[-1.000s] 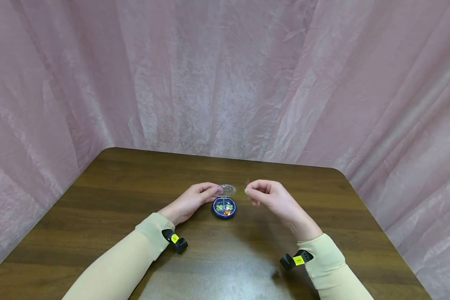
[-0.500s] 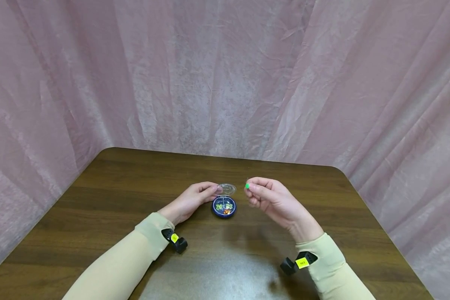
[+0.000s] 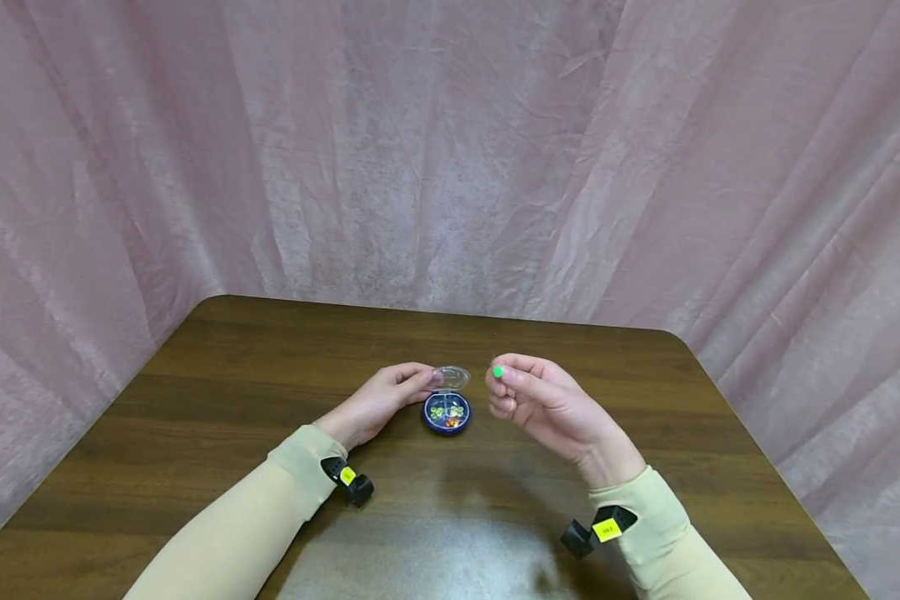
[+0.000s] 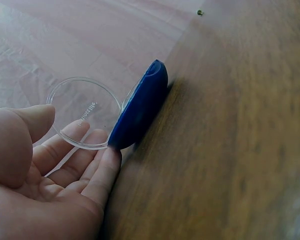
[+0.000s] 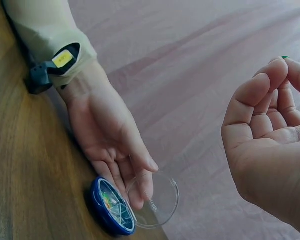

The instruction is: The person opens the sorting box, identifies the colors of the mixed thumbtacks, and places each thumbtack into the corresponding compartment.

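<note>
A round blue pill case (image 3: 446,425) with inner dividers stands on the table, small green, pale and orange pieces inside. Its clear hinged lid (image 4: 92,82) is up, with white lettering on it. My left hand (image 3: 381,402) holds that lid at its left side, thumb at the rim and fingers behind it; one fingertip meets the blue base in the left wrist view. To the right of the case and raised above the table, my right hand (image 3: 551,407) pinches a small green round piece (image 3: 498,372) between thumb and index finger, the other fingers curled.
The brown wooden table (image 3: 300,350) has rounded far corners. Pink curtains (image 3: 435,167) hang behind it and along the sides. A tiny green thing (image 4: 200,12) shows near the top of the left wrist view. Both wrists carry black camera bands.
My right hand has turned and drawn back slightly, bringing the green piece into fuller view at the fingertips. My left hand and the pill case have hardly moved.
</note>
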`<state>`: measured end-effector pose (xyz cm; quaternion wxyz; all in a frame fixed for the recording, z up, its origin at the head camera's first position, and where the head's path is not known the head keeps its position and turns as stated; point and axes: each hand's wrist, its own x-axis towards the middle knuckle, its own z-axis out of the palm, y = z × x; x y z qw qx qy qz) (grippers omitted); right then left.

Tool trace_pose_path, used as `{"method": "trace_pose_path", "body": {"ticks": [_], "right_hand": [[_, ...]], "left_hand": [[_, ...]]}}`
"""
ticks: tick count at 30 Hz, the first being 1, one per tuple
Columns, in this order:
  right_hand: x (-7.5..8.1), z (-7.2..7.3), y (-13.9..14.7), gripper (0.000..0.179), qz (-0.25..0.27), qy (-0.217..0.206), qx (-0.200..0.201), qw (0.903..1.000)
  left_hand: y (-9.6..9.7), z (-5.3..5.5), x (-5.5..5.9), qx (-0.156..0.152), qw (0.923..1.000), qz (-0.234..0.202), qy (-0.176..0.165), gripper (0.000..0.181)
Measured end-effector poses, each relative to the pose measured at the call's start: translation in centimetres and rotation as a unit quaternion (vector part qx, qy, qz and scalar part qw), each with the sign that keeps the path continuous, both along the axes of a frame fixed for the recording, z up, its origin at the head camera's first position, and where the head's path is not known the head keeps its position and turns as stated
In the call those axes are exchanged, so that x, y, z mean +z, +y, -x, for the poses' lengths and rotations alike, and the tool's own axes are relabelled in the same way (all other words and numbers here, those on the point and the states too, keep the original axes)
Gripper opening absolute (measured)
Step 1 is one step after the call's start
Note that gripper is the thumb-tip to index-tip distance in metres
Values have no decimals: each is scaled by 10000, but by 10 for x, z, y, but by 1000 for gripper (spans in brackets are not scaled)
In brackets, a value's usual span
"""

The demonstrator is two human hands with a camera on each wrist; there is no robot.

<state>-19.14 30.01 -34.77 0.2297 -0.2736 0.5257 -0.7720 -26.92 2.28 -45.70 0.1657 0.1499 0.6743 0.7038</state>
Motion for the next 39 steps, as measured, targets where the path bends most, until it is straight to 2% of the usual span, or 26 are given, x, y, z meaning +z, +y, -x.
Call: {"method": "trace_pose_path", "body": {"ticks": [7, 13, 16, 20, 25, 27, 29, 31, 36, 37, 39], "right_hand": [[-3, 2, -2, 23, -192, 20, -157, 9997], [-7, 5, -6, 23, -611, 63, -361, 9975], [-9, 8, -9, 18, -983, 26, -590, 9934], [-12, 16, -17, 8, -1774, 159, -907, 9798], [-23, 27, -26, 19, -2726, 721, -1194, 9520], [-27, 31, -31, 17, -3160, 1085, -1352, 9328], [-31, 34, -37, 14, -3652, 1594, -1507, 9047], [-34, 35, -43, 9, -4187, 2204, -1681, 8648], [-45, 38, -56, 12, -5209, 3518, -2041, 7505], [-47, 39, -58, 13, -5321, 3713, -2092, 7316], [-49, 39, -62, 14, -5462, 4012, -2178, 7023]], "left_hand": [[-1, -1, 2, 14, 10000, -7, 17, 34], [-1, -2, 2, 33, 10000, 9, 4, 34], [-1, -2, 3, 44, 10000, 34, -22, 35], [-1, -3, 3, 45, 10000, 11, -23, 35], [-2, -4, 4, 10, 10000, -2, -73, 35], [-2, -4, 4, -15, 10000, 3, -72, 35], [-2, -4, 4, -17, 10000, 5, -77, 35], [-2, -3, 3, -8, 10000, -1, -45, 35], [0, -2, 0, 39, 10000, 3, 20, 35], [0, -2, -1, 44, 10000, 4, 43, 35], [1, -2, -1, 58, 10000, -5, 48, 35]]}}
